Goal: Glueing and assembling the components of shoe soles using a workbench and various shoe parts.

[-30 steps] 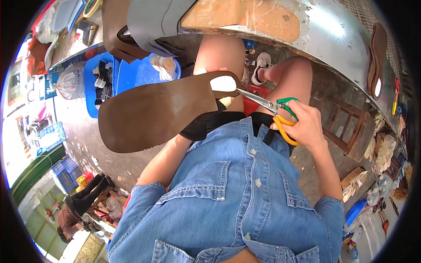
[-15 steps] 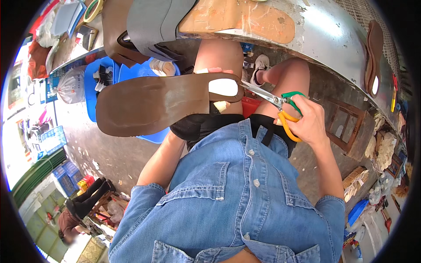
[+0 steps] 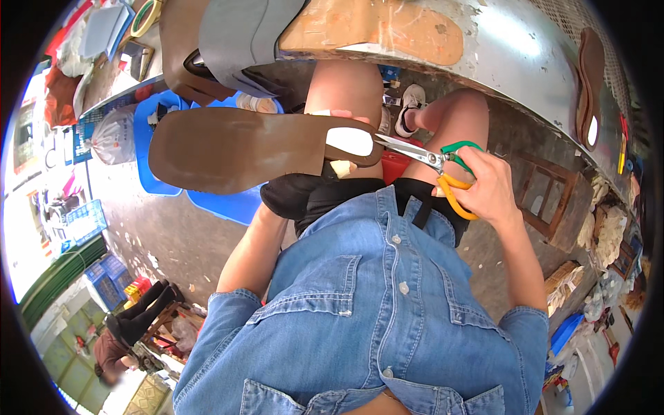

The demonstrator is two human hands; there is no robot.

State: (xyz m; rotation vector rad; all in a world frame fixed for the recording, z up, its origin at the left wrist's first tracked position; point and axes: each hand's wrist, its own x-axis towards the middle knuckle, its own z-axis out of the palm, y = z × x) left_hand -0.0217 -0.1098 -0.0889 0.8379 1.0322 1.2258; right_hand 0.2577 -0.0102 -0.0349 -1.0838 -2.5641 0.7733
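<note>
A brown shoe sole lies across my lap, its broad squared end to the left. A white oval patch sits on its narrow right end. My left hand grips that narrow part from below; a pale-wrapped thumb shows at the near edge and fingertips at the far edge, with the rest hidden. In my right hand are scissors with one green and one yellow handle. Their blades point left, slightly parted, and the tips meet or nearly meet the sole's narrow end; contact is hard to tell.
Beyond my knees runs a metal-topped bench with grey sheet pieces, a tan board and another brown sole pair. Blue bins stand at left, a wooden frame at right. Another person is at lower left.
The sole's broad end has tilted up and away from me, and its narrow end has shifted slightly left. The scissor tips have moved a little nearer to that end.
</note>
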